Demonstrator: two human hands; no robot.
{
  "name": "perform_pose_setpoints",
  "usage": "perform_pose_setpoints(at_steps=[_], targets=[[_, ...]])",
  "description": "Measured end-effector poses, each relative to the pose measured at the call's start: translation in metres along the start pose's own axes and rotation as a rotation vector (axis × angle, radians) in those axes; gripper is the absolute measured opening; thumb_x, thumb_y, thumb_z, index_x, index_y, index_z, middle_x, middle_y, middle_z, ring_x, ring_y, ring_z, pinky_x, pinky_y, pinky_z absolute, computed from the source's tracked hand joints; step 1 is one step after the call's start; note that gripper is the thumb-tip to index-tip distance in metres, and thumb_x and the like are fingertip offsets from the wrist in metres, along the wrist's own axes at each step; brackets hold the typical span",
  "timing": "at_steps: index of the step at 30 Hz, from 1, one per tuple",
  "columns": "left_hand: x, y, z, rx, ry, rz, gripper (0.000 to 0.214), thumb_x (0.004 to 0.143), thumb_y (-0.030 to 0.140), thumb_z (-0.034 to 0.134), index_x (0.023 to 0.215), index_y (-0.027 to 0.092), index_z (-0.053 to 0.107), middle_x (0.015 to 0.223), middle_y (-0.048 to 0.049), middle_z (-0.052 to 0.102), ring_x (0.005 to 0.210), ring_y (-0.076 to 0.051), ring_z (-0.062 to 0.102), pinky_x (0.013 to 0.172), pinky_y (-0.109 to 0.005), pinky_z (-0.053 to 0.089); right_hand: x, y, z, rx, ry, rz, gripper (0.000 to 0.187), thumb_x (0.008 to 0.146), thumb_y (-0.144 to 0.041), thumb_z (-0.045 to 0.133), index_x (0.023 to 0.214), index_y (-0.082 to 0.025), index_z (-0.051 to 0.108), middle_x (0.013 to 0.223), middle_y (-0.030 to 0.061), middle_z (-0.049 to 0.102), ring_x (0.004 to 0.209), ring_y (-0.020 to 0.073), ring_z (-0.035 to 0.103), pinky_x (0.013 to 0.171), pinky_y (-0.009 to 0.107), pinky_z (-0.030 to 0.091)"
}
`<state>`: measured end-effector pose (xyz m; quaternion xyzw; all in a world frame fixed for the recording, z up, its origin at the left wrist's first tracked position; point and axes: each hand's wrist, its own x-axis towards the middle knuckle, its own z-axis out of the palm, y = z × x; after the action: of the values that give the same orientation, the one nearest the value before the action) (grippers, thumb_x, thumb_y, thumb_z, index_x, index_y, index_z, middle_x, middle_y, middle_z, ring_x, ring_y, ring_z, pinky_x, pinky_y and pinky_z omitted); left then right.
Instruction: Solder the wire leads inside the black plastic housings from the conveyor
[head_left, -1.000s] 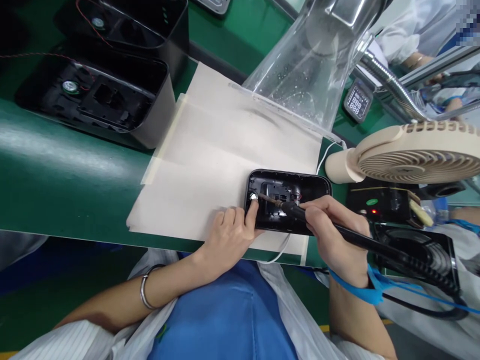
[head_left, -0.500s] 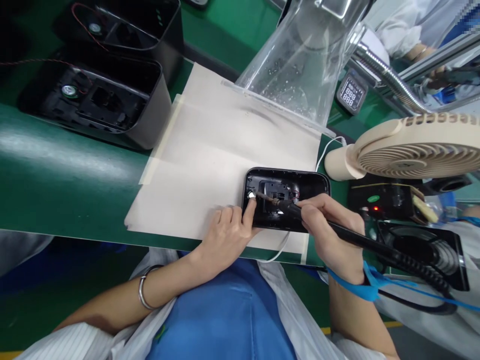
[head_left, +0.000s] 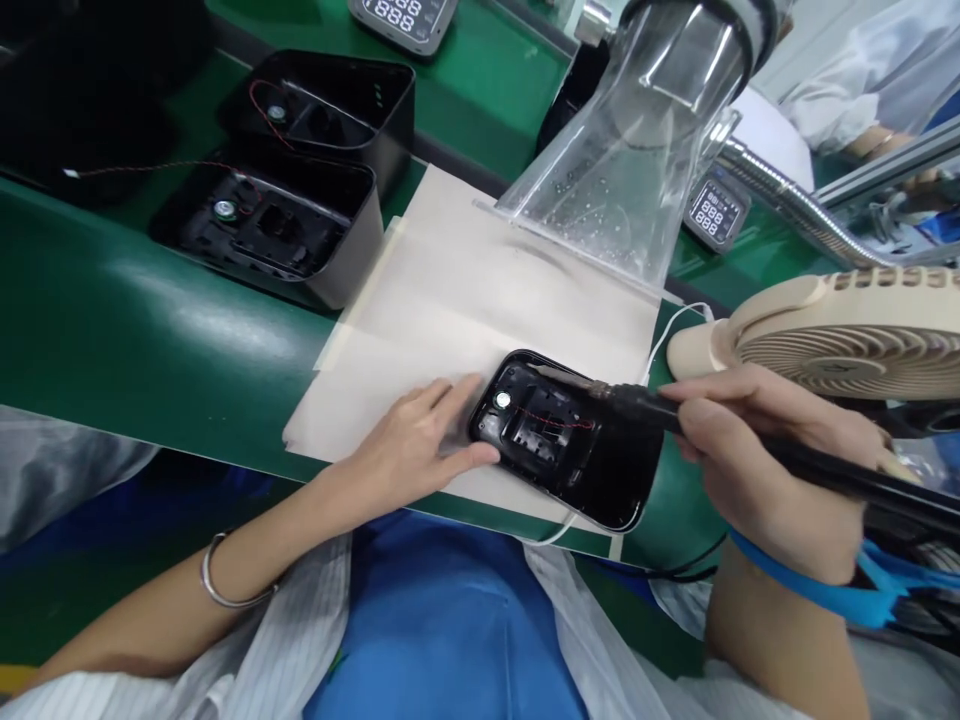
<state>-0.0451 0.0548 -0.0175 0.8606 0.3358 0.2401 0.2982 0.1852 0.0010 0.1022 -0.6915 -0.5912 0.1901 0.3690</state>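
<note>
- Head cam, only view: ur black shell (head_left: 619,475) lies at a slant, hollow side up, mostly on the beige paper (head_left: 450,290) w/ its R end reaching abt the paper's edge on the green tabletop (head_left: 225,345).
- R hand (head_left: 780,470): thumb + fingers pinching the handle of the soldering iron (head_left: 645,406). Its metal tip is over the far L part of the shell; can't tell if it's touching. Blue strap (head_left: 810,592) round that wrist.
- L hand (head_left: 409,440): thumb & fingers spread apart, thumb at the near rim of the shell's L end, fingertips just beside the far L corner. Metal bangle (head_left: 206,575) on ur forearm.
- Inside the shell: round silver part (head_left: 502,400) near the L end, thin red wire (head_left: 551,419) running R from there.
- Off L, 2 more black housings, nearer (head_left: 358,255) & farther (head_left: 396,125), side by side, hollow sides up too.
- Clear hood (head_left: 592,195) by the paper's far edge, digital display (head_left: 716,212) to its R.
- Cream fan (head_left: 847,325) stands R of the paper; co-worker's white sleeve (head_left: 840,105) top R.
</note>
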Motion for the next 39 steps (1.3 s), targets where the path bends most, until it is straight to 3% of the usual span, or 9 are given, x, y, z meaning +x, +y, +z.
perform_pose_setpoints(at_steps=[5, 9, 14, 22, 39], targets=[[0.005, 0.007, 0.007, -0.121, 0.047, -0.086, 0.032, 0.091, 0.029, 0.045, 0.116, 0.01, 0.054, 0.09, -0.0059, 0.064, 0.072, -0.012, 0.058, 0.066, -0.026, 0.051, 0.014, 0.002, 0.008, -0.068, -0.167, -0.062, 0.013, 0.078, -0.02, 0.059, 0.067, -0.022, 0.066, 0.049, -0.0038, 0.056, 0.04, 0.008, 0.048, 0.036, 0.019, 0.035], [0.01, 0.005, 0.005, -0.178, 0.019, -0.104, 0.033, 0.09, 0.018, 0.039, 0.119, 0.013, 0.055, 0.094, -0.0059, 0.065, 0.076, -0.012, 0.06, 0.07, -0.026, 0.05, 0.02, 0.0, 0.013, -0.098, -0.267, -0.048, 0.016, 0.075, -0.021, 0.058, 0.061, -0.021, 0.065, 0.045, -0.0038, 0.054, 0.038, 0.008, 0.046, 0.036, 0.019, 0.034], [0.013, 0.002, 0.002, -0.172, 0.009, -0.11, 0.037, 0.089, 0.015, 0.036, 0.121, 0.013, 0.055, 0.094, -0.0062, 0.065, 0.079, -0.013, 0.06, 0.071, -0.027, 0.05, 0.019, 0.005, 0.019, -0.071, -0.338, -0.033, 0.014, 0.076, -0.021, 0.057, 0.065, -0.022, 0.066, 0.047, -0.0045, 0.055, 0.039, 0.007, 0.046, 0.036, 0.017, 0.033], [0.013, 0.001, 0.002, -0.142, -0.002, -0.095, 0.037, 0.09, 0.016, 0.035, 0.121, 0.012, 0.055, 0.092, -0.006, 0.066, 0.079, -0.013, 0.06, 0.072, -0.027, 0.051, 0.019, 0.01, 0.023, -0.079, -0.337, -0.05, 0.016, 0.075, -0.019, 0.057, 0.062, -0.021, 0.065, 0.046, -0.0056, 0.053, 0.038, 0.0057, 0.044, 0.036, 0.016, 0.032], [0.015, -0.001, -0.003, -0.144, -0.006, -0.059, 0.036, 0.09, 0.015, 0.037, 0.12, 0.013, 0.057, 0.086, -0.0041, 0.066, 0.076, -0.012, 0.059, 0.067, -0.023, 0.048, 0.03, 0.027, 0.015, -0.112, -0.481, -0.113, 0.016, 0.08, -0.019, 0.052, 0.068, -0.022, 0.063, 0.06, -0.0039, 0.065, 0.049, 0.0092, 0.057, 0.045, 0.017, 0.043]])
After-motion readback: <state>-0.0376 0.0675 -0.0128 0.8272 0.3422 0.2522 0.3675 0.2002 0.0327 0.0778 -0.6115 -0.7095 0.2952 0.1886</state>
